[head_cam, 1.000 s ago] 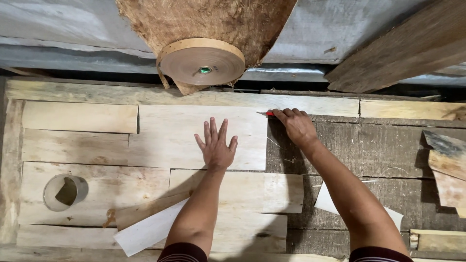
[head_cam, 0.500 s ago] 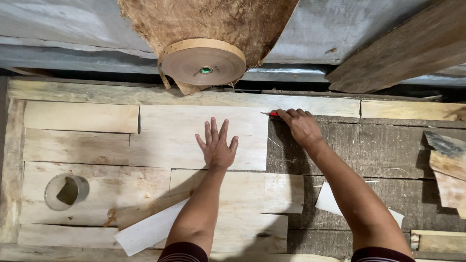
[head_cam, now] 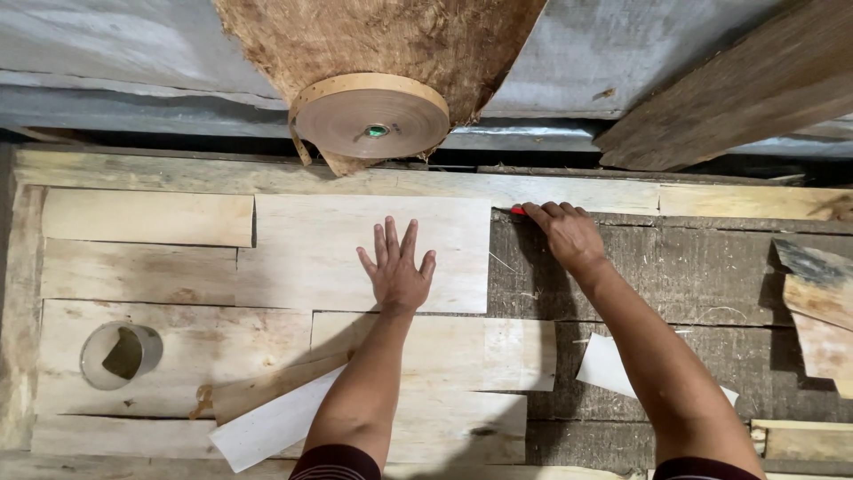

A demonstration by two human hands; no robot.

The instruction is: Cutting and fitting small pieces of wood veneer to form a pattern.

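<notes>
My left hand (head_cam: 397,267) lies flat, fingers spread, on a pale wood veneer sheet (head_cam: 311,253) laid on the workbench. My right hand (head_cam: 564,233) sits at the sheet's upper right corner, fingers closed around a small red tool (head_cam: 517,211) whose tip pokes out by the sheet's right edge. More pale veneer pieces (head_cam: 147,218) lie to the left and below, edge to edge.
A roll of brown paper tape (head_cam: 373,116) hangs above the bench in front of a rough bark-like slab (head_cam: 382,40). A small cup (head_cam: 120,354) stands at left. A white strip (head_cam: 267,431) lies near my left forearm. Dark bare bench boards (head_cam: 693,267) and wood offcuts (head_cam: 817,311) are at right.
Both hands stay almost in the same place; my right hand with the red tool stays at the sheet's upper right corner.
</notes>
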